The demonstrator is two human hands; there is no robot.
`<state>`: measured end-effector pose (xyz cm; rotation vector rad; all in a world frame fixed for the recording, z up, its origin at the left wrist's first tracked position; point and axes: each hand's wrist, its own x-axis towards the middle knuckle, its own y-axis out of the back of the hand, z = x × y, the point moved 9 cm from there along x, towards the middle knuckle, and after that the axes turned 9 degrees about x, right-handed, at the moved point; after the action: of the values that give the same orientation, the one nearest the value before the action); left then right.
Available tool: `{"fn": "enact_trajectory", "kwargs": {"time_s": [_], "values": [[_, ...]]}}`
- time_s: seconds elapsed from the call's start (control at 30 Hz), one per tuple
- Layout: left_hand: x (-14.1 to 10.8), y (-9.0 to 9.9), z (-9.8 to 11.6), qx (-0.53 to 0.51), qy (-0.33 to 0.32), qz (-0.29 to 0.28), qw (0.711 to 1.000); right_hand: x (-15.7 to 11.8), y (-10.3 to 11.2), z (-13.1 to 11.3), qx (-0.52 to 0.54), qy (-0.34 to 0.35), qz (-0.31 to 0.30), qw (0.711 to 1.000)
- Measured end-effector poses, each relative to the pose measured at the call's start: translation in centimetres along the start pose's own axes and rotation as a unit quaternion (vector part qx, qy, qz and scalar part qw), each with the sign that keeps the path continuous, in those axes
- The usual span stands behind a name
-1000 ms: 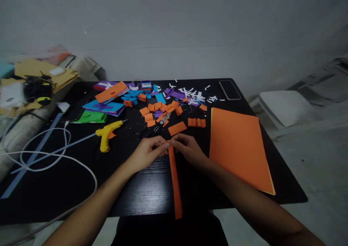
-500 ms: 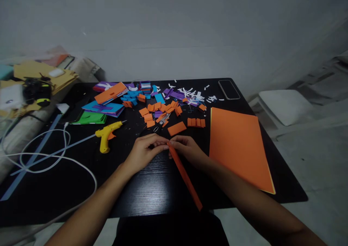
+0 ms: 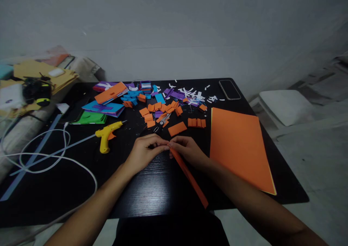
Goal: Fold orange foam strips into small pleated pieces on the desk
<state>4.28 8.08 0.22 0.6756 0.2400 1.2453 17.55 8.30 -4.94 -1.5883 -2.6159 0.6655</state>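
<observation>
Head view: the top end of an orange paper strip [image 3: 189, 175] is pinched in the fingertips of both the left hand [image 3: 144, 151] and the right hand [image 3: 189, 151]; its loose end is slanted toward the near edge of the desk [image 3: 138, 199]. Orange sheets [image 3: 239, 148] are laid near the right edge, a phone [image 3: 230, 90] at the far right corner. Scissors [image 3: 162, 122] are seen among small orange pieces [image 3: 150, 117] beyond the hands.

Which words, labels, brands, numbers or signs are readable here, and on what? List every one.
None can be read.
White item at far left: small dark mark, too blurred.
Greyish bundle by the wall: dark marks, too blurred.
Orange strip: no text visible.
</observation>
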Motion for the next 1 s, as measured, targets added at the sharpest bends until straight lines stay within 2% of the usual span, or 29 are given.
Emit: {"fn": "enact_trajectory", "kwargs": {"time_s": [0.6, 0.8, 1.0], "values": [[0.05, -0.21, -0.78, -0.042, 0.035, 0.008, 0.998, 0.12, 0.09, -0.41, -0.017, 0.002, -0.003, 1.000], [0.13, -0.38, -0.85, -0.042, 0.031, -0.028, 0.998, 0.17, 0.43, -0.20, -0.015, -0.005, 0.007, 1.000], [0.21, -0.37, -0.98, -0.049, 0.038, -0.025, 0.998, 0.13, 0.34, -0.32, -0.020, 0.002, 0.005, 1.000]]}}
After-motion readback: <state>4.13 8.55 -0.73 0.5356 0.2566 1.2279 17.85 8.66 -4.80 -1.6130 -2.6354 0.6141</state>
